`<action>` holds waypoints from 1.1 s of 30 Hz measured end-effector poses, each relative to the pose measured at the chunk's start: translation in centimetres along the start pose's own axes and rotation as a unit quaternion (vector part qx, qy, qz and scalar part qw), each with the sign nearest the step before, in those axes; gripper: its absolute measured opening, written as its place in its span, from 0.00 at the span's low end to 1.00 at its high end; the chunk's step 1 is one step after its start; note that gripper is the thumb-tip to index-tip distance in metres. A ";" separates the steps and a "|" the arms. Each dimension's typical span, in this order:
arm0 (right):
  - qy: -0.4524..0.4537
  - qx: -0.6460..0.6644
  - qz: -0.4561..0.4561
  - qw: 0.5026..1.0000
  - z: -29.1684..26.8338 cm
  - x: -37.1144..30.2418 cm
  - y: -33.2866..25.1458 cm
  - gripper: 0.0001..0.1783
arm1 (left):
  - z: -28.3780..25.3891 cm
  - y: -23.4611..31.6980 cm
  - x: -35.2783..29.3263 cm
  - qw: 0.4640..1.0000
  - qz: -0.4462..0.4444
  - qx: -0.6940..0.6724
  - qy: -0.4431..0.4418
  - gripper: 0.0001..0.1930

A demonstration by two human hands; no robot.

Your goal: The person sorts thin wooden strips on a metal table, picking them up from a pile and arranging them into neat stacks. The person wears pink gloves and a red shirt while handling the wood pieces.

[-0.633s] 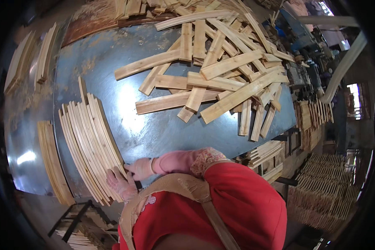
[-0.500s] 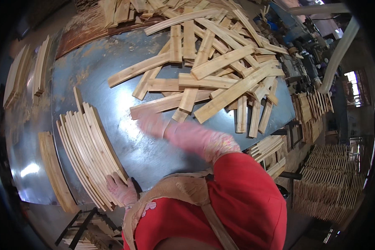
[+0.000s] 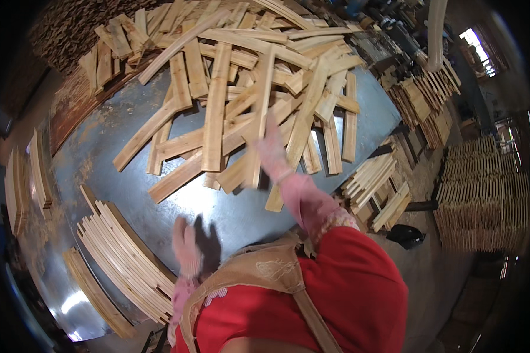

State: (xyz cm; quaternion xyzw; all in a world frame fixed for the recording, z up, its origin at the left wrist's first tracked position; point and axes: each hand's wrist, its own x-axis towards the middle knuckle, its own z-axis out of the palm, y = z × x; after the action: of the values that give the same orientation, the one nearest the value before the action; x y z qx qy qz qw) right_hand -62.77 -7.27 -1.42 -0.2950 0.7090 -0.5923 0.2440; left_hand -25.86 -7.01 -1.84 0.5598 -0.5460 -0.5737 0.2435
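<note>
My right hand, in a light glove, grips the edge of a narrow pale wooden slat that stands out from a loose heap of wooden slats. Its fingers are partly hidden behind the slat and slightly blurred. Nearer to me, my left hand, also gloved, hovers over the metal tabletop with fingers stretched and nothing in it. Beside it on the left, several slats lie side by side in a neat row. A separate thicker piece lies left of that row.
Small stacks of slats stand at the table's far left. More pieces lie on a brown board at the back. To the right are a rack of slats and a tall slatted stack on the floor.
My right hand has moved away into the heap and now grips a slat. The left hand has lifted off the row and shifted right. The whole view has turned somewhat.
</note>
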 end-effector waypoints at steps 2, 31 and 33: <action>-0.046 -0.075 -0.033 0.996 -1.2 -4.8 1.6 0.50 | 4.6 2.6 3.2 0.970 -0.045 -0.194 -0.142 0.32; -0.285 0.018 -0.135 0.949 19.9 -8.5 -1.0 0.30 | -0.4 0.8 1.2 0.987 -0.058 -0.107 0.106 0.30; -0.214 -0.166 -0.149 0.951 21.8 -4.8 -1.8 0.38 | -3.8 -1.8 1.2 0.979 -0.085 0.010 0.184 0.24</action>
State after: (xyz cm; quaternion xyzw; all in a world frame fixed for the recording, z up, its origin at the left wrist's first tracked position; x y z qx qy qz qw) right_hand -43.99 -19.32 -3.56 -0.5536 0.6764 -0.4186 0.2468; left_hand -22.15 -8.95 -3.05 0.7029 -0.4476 -0.4739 0.2846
